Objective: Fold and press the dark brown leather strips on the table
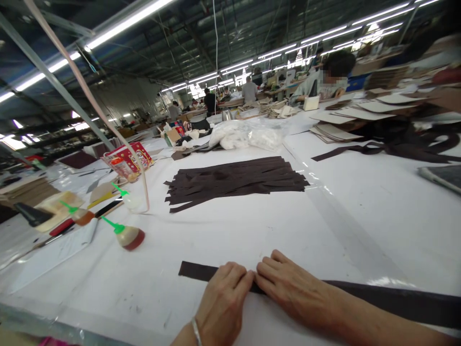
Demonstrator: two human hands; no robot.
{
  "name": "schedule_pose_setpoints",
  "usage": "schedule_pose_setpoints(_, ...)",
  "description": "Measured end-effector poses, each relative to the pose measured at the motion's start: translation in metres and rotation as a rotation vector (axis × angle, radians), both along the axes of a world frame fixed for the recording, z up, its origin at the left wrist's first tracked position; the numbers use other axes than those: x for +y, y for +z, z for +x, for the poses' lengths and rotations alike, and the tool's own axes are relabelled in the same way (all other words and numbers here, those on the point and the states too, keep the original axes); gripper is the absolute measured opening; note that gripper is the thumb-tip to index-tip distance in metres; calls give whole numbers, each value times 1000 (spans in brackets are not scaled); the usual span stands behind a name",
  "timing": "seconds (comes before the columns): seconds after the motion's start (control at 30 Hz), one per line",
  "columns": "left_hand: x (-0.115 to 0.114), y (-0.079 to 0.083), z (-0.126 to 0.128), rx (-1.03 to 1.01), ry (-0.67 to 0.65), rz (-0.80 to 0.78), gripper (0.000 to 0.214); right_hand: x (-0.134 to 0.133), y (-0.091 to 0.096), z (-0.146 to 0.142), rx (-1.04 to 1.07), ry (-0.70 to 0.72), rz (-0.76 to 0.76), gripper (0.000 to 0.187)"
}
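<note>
Two hands press a dark strip flat at the near edge of the white table point(360, 206).

The left hand point(223, 300) and right hand point(288, 288) lie palm down, side by side with fingertips touching, fingers pressed onto the dark strip point(196, 271), gripping nothing. The strip runs off to the right along the table's near side. Farther back lies a pile of strips point(234, 181); a glue bottle point(128, 236) rests to the left.

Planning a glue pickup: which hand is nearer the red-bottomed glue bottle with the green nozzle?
Left. The left hand rests on the dark strip, with the glue bottle up and to its left. The right hand presses the same strip farther right, beyond the left hand.
</note>
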State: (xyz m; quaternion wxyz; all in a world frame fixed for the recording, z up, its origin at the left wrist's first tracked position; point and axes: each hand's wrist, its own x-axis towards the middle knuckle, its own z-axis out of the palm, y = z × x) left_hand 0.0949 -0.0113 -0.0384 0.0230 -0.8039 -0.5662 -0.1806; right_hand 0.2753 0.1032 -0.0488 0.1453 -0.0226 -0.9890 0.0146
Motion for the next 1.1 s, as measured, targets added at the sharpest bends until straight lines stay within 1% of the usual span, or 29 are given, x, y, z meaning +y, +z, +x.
schedule_pose_setpoints(0.03, 2, -6, 8, -22, -9, 8, 42, 0, 0, 0, 1, -7, 3, 10)
schedule_pose_setpoints(0.1, 2, -16, 15, -38, -6, 34, 45, 0, 1, 3, -7, -7, 15, 10)
schedule_pose_setpoints(0.2, -2, -24, 11, 0, -8, 63, 49, 2, 5, 14, -28, -5, 20, 12)
schedule_pose_setpoints(0.3, -5, -24, 7, 55, -7, 40, 53, 5, 7, 29, -63, -12, 4, 11)
schedule_pose_setpoints(0.4, -5, -25, 8, 101, 4, 1, 57, 8, 7, 45, -89, -16, -6, 10)
schedule_pose_setpoints(0.57, -6, -30, 8, 204, 13, 3, 67, 11, 13, 67, -104, -28, -7, 13)
schedule_pose_setpoints(0.7, -7, -29, 5, 260, 12, -4, 74, 13, 18, 84, -95, -40, -13, 16)
schedule_pose_setpoints(0.97, -4, -26, 6, 306, -2, 35, 71, 18, 11, 121, -55, -68, -62, 19)
schedule_pose_setpoints(1.1, -3, -21, 3, 339, -31, 79, 68, 22, 11, 139, -69, -81, -72, 21)
